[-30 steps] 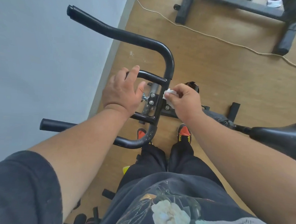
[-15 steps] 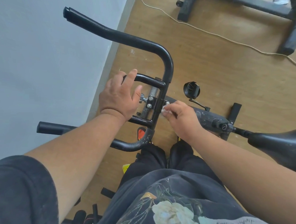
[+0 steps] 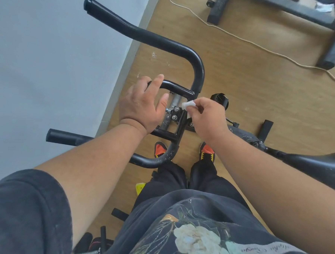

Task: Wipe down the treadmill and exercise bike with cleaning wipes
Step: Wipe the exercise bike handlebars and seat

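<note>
right hand (image 3: pixel 208 117) is pinching the soft, crushable wipe (image 3: pixel 188 104) against the rigid handlebar (image 3: pixel 182 118); left hand (image 3: pixel 140 106) is resting loosely on the inner bar (image 3: pixel 174 87), fingers relaxed.

The handlebar (image 3: pixel 186 50) loops round the work spot, its tube closing the far and near sides. Inside the loop, the left hand (image 3: pixel 142 108) rests on the small inner bar (image 3: pixel 176 87), and the bolted clamp (image 3: pixel 175 113) fills the middle. The right hand (image 3: pixel 210 117) with the wipe (image 3: pixel 188 105) blocks the clamp's right side, just before the knob (image 3: pixel 220 99). Left, the wall (image 3: pixel 49 62) stands close. Open floor (image 3: pixel 252 92) lies to the right, crossed by a cord (image 3: pixel 245 40).
</note>
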